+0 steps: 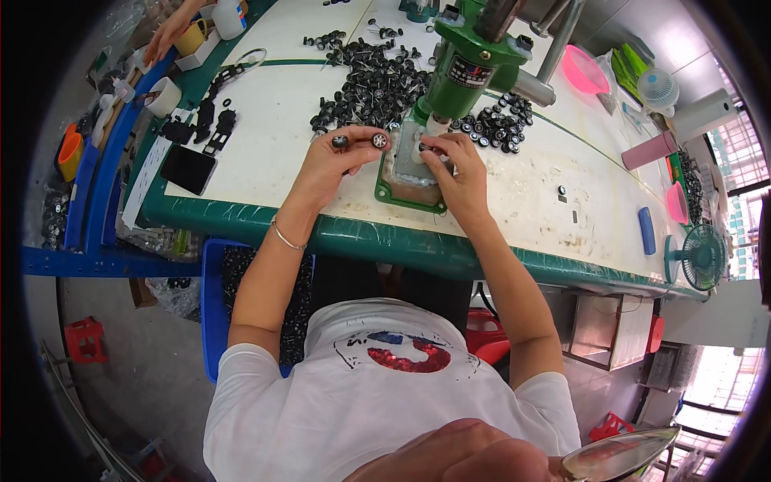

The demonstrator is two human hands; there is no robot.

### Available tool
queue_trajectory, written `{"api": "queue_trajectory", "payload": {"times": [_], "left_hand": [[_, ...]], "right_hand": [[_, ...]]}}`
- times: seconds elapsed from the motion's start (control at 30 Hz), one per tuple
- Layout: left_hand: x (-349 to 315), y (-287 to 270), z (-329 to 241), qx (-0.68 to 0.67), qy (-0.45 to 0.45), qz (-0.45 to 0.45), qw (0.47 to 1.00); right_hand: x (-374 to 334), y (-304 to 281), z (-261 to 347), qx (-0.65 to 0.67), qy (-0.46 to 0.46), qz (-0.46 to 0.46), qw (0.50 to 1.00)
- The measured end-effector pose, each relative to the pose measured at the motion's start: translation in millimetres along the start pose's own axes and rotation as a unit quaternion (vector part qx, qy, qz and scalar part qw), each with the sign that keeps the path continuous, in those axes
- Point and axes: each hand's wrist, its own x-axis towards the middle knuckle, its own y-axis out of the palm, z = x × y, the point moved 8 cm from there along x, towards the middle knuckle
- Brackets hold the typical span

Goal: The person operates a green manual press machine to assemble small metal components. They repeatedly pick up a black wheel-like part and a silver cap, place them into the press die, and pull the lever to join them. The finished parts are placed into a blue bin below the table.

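A long white-topped worktable with green edging (514,189) spreads before the person, and on it stands a green metal bench press with a pale plunger and a grey base block (451,87). Below the table's near edge sits a blue rectangular plastic bin (209,309) with small black pieces inside. Behind the press and to its left lies a broad heap of small black wheels, many with thin metal axles (369,84); a smaller cluster of black wheels with silvery centres (498,124) lies on its right. The left hand (324,165), just left of the base block, is closed on two black wheels, one with a silver spoked face (379,140); whether an axle joins them cannot be told. The right hand (459,175), beside the plunger, pinches a small dark round part (424,147), partly hidden by fingers, over the block.
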Motion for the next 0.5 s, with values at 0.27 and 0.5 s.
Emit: {"api": "queue_trajectory", "payload": {"times": [0.27,0.5], "left_hand": [[-2,-6,6,0.019,-0.003,-0.066,0.998],[3,7,3,0.031,0.012,-0.063,0.997]], "right_hand": [[20,8,-28,0.117,0.174,0.058,0.976],[16,15,-52,0.134,0.193,0.067,0.97]]}}
